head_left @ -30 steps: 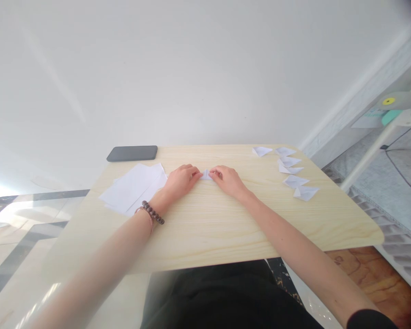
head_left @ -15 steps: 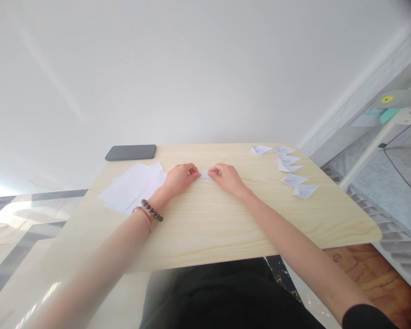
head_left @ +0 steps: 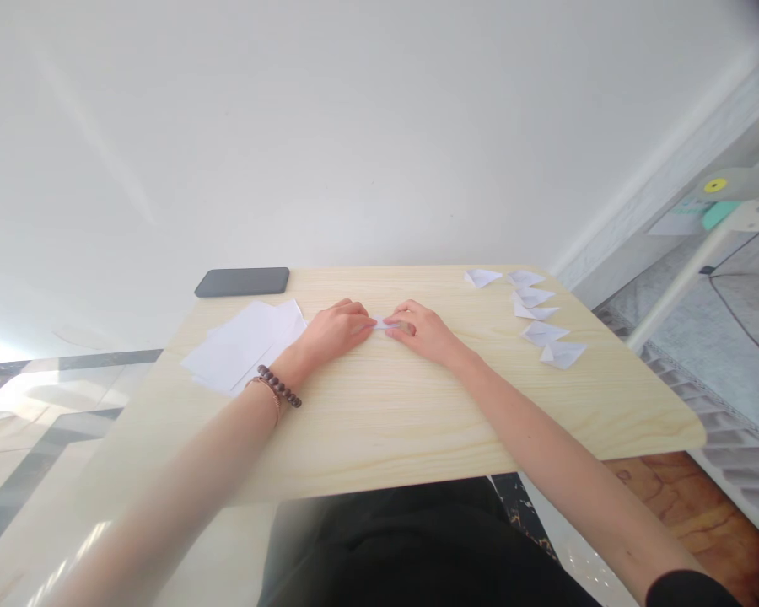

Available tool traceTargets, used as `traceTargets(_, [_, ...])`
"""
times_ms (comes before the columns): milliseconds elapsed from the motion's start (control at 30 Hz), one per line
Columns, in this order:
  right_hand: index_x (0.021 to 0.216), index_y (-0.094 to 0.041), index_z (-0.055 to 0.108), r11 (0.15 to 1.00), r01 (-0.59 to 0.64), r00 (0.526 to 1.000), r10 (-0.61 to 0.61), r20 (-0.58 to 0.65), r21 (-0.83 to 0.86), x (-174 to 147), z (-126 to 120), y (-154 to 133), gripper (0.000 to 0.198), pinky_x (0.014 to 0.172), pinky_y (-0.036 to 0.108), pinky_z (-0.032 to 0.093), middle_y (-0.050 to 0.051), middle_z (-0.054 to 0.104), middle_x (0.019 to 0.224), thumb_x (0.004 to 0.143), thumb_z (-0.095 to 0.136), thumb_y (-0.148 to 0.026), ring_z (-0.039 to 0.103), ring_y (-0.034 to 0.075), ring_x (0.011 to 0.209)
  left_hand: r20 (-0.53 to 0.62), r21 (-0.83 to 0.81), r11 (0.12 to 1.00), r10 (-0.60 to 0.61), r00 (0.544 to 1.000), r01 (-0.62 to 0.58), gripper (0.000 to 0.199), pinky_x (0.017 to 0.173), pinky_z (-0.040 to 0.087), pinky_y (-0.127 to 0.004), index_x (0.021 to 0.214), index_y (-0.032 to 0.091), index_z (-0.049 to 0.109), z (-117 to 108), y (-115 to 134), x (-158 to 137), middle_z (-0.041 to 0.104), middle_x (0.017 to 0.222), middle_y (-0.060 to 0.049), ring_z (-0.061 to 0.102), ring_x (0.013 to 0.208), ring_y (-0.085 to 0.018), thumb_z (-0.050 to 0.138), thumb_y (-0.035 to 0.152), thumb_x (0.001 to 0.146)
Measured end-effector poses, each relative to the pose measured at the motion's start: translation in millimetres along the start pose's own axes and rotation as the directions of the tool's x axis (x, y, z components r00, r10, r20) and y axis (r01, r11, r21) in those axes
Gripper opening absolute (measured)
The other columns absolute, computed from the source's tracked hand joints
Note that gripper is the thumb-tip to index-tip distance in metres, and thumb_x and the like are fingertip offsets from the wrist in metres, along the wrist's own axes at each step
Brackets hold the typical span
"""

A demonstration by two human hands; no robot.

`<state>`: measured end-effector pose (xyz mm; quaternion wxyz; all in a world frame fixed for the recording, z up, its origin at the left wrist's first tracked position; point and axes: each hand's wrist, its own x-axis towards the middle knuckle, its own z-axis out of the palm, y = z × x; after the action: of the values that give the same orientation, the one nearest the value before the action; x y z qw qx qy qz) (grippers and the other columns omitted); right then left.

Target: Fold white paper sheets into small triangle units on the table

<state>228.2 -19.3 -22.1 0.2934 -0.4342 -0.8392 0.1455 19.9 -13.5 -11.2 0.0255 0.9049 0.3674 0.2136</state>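
Note:
A small folded piece of white paper (head_left: 381, 324) lies at the middle of the table, between my two hands. My left hand (head_left: 341, 327), with a beaded bracelet at its wrist, pinches the paper's left end. On the other end are the thumb and fingers of my right hand (head_left: 421, 330), closed on it. My fingertips cover much of the paper, so its exact shape is hard to make out. Several folded paper boats (head_left: 535, 312) stand along the right side of the table.
Loose white paper sheets (head_left: 240, 341) lie fanned out left of my left hand. A dark phone (head_left: 242, 282) rests at the back left corner of the wooden table (head_left: 379, 430). Behind it rises a white wall (head_left: 354, 126). A pale metal frame (head_left: 683, 287) stands beyond the right edge.
My left fingers have flattened and moved slightly right along the paper. The right fingers have shifted their grip, and less of the paper's raised peak shows now.

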Motion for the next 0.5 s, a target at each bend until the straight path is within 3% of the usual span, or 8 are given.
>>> traceTargets(200, [0.097,-0.024,0.064,0.990,0.107,0.994,-0.110,-0.027,-0.091,2,1,3,0.022,0.073,0.025,0.041,0.003,0.059,0.094,0.084,0.047,-0.028,0.056,0.013,0.078,0.008,0.114,0.991,0.068,0.998,-0.069,0.027,0.069,0.044,-0.025,0.093,0.018,0.062,0,0,1,0.060,0.086,-0.007,0.055,0.083,-0.015,0.036,0.023,0.088])
traceTargets(500, [0.093,-0.024,0.063,0.972,0.124,0.990,-0.134,-0.038,-0.198,0,-1,-8,0.026,0.073,0.025,0.039,0.003,0.063,0.092,0.088,0.038,-0.029,0.057,0.014,0.081,-0.145,0.090,0.991,0.108,0.983,-0.096,0.020,0.068,0.041,-0.023,0.086,0.019,0.061,-4,6,0,0.063,0.083,-0.004,0.055,0.084,-0.014,0.042,0.024,0.084])
